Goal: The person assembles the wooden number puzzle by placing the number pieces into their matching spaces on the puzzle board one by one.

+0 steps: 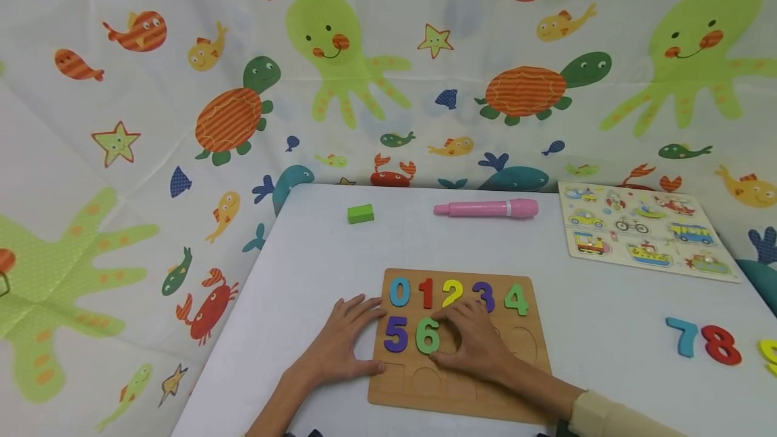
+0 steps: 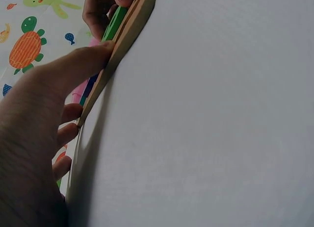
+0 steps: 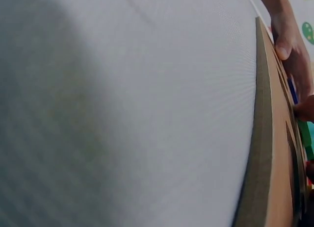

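A wooden number puzzle board [image 1: 461, 396] lies on the white table. My right hand [image 1: 476, 342] pinches the green number 6 [image 1: 427, 337] between thumb and fingertips, at its place in the middle row. My left hand [image 1: 336, 342] rests against the board's left edge, thumb and fingers spread and touching it. In the left wrist view the left thumb [image 2: 83, 65] lies on the board's edge. Beside the 6 sits a purple 5 [image 1: 396, 334]. The top row holds a blue 0 [image 1: 399, 292], red 1 [image 1: 426, 293], yellow 2 [image 1: 452, 293], partly covered purple 3 [image 1: 484, 295] and green 4 [image 1: 516, 299].
Loose on the right lie a blue 7 [image 1: 684, 337], a red 8 [image 1: 721, 345] and a yellow piece [image 1: 769, 354] cut by the frame edge. Farther back are a green block [image 1: 361, 214], a pink pen-like stick [image 1: 485, 208] and a vehicle picture board [image 1: 643, 231].
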Tool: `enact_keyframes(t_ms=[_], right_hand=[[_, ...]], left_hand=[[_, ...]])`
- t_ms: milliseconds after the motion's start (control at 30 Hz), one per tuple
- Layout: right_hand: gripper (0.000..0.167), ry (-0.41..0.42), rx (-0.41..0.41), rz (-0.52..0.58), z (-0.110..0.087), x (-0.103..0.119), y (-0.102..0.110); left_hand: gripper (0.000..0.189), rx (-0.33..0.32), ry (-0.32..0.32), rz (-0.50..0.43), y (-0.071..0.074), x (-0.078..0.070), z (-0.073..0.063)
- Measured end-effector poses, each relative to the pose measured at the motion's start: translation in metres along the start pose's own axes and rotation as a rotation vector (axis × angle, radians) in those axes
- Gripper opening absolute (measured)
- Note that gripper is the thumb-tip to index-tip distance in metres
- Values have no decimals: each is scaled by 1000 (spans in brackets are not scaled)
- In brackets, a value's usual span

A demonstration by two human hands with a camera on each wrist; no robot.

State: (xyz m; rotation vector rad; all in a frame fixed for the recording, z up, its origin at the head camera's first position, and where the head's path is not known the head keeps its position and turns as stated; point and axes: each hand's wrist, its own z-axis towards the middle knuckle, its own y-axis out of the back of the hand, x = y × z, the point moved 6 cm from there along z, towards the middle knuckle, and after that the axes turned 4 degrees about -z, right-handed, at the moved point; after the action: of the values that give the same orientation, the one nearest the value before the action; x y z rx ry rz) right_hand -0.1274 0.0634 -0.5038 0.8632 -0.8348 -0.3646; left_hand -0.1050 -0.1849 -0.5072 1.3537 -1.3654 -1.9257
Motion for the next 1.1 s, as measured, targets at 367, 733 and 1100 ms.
enact_keyframes(t_ms=[367,733,1100], right_hand=[[63,-4,14,-7,-1,1,0],[58,-7,8,23,0,-2,0],[57,-10,18,117,-5,-17,30]], left_hand=[[89,-2,3,6,-1,1,-1],[89,-30,-30,2,4,-3,0],[90,-2,7,-4,0,0,0]])
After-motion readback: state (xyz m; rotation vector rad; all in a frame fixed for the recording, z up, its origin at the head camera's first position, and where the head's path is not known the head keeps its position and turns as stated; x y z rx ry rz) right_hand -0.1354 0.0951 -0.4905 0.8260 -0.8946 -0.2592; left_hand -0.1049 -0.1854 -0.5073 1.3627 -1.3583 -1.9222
